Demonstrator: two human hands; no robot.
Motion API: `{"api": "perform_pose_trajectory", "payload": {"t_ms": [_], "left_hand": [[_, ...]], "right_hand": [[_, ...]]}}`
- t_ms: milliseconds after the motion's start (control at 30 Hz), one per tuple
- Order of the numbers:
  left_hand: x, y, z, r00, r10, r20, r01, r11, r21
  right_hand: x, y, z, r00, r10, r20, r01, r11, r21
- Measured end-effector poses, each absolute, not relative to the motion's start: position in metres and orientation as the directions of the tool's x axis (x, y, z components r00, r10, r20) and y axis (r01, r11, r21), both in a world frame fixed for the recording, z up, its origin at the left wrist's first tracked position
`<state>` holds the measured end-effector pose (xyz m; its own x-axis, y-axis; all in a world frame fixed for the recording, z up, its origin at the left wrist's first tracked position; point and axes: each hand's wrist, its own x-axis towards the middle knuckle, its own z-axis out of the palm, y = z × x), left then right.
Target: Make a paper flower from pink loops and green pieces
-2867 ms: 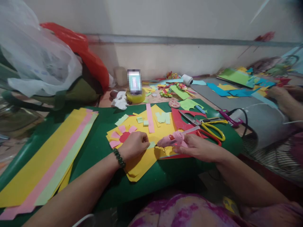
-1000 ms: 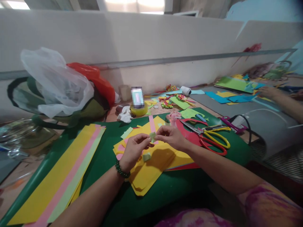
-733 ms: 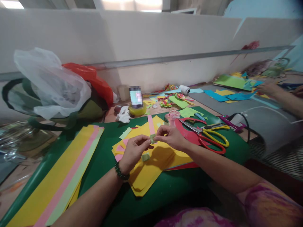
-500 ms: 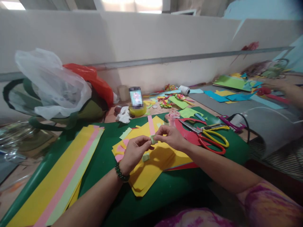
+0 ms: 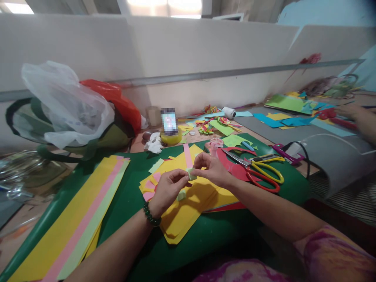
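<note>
Between my fingertips is a small pale green paper piece (image 5: 192, 174). My left hand (image 5: 167, 187), with a dark beaded bracelet at the wrist, pinches its left edge. From the other side my right hand (image 5: 212, 168) grips it between thumb and fingers. Beneath both hands lie stacked yellow paper sheets (image 5: 179, 219). A pink paper strip (image 5: 187, 153) runs out behind my fingers. Pink and yellow folded paper pieces (image 5: 150, 187) rest left of my left hand, and another green piece (image 5: 181, 195) lies on the yellow sheets below.
Scissors with red and yellow handles (image 5: 264, 176) lie right of my hands on red paper, near a tape dispenser (image 5: 214, 145). Long paper strips (image 5: 96, 207) lie left on the green mat (image 5: 123, 235). A phone (image 5: 169, 122) stands behind. Another person's hand (image 5: 351, 112) holds red-handled scissors at far right.
My hands stay nearly in place, still pinching the green paper piece, which has turned slightly. At far right the other person's hand and scissors have shifted a little.
</note>
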<state>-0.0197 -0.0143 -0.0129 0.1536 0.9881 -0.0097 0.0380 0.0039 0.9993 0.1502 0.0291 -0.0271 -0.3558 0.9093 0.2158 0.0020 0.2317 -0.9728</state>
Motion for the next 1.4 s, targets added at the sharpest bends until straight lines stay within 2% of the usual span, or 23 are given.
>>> {"api": "perform_pose_trajectory", "payload": {"t_ms": [300,433,533,633,733,833,900,967,1100,1200,1300,1400], "left_hand": [[-0.021,-0.016,-0.013,0.206,0.978,0.001,0.098,-0.021,0.995],[-0.019,-0.015,-0.015,0.229,0.971,0.059,0.143,-0.094,0.985],[-0.020,-0.013,-0.017,0.177,0.982,0.063,0.157,-0.091,0.983],[-0.026,-0.010,-0.011,0.075,0.997,0.022,0.046,-0.026,0.999],[-0.040,-0.004,-0.001,-0.099,0.995,0.011,-0.154,-0.026,0.988],[-0.056,0.006,0.007,-0.253,0.967,-0.027,-0.284,-0.048,0.958],[-0.065,0.014,0.008,-0.309,0.947,-0.083,-0.359,-0.035,0.933],[-0.071,0.020,0.007,-0.320,0.935,-0.153,-0.419,0.005,0.908],[-0.071,0.019,0.005,-0.175,0.962,-0.208,-0.443,0.112,0.889],[-0.061,0.008,0.005,0.078,0.982,-0.174,-0.390,0.191,0.901],[-0.043,-0.007,0.004,0.382,0.914,-0.139,-0.297,0.263,0.918],[-0.029,-0.020,0.006,0.573,0.813,-0.100,-0.260,0.296,0.919]], "right_hand": [[0.150,0.028,-0.029,-0.387,0.899,0.202,-0.012,0.214,-0.977],[0.144,0.022,-0.029,-0.370,0.899,0.236,-0.015,0.248,-0.969],[0.140,0.018,-0.028,-0.367,0.889,0.274,0.015,0.300,-0.954],[0.143,0.020,-0.028,-0.304,0.885,0.353,0.070,0.390,-0.918],[0.150,0.027,-0.030,-0.287,0.842,0.457,0.213,0.521,-0.827],[0.154,0.031,-0.036,-0.406,0.731,0.548,0.414,0.682,-0.603],[0.154,0.030,-0.041,-0.490,0.671,0.557,0.483,0.740,-0.468],[0.152,0.028,-0.045,-0.555,0.646,0.524,0.492,0.763,-0.419],[0.145,0.023,-0.050,-0.633,0.606,0.481,0.513,0.794,-0.326],[0.140,0.023,-0.049,-0.629,0.595,0.500,0.527,0.799,-0.289],[0.138,0.021,-0.047,-0.579,0.653,0.488,0.500,0.757,-0.421],[0.138,0.019,-0.048,-0.649,0.690,0.322,0.452,0.690,-0.566]]}}
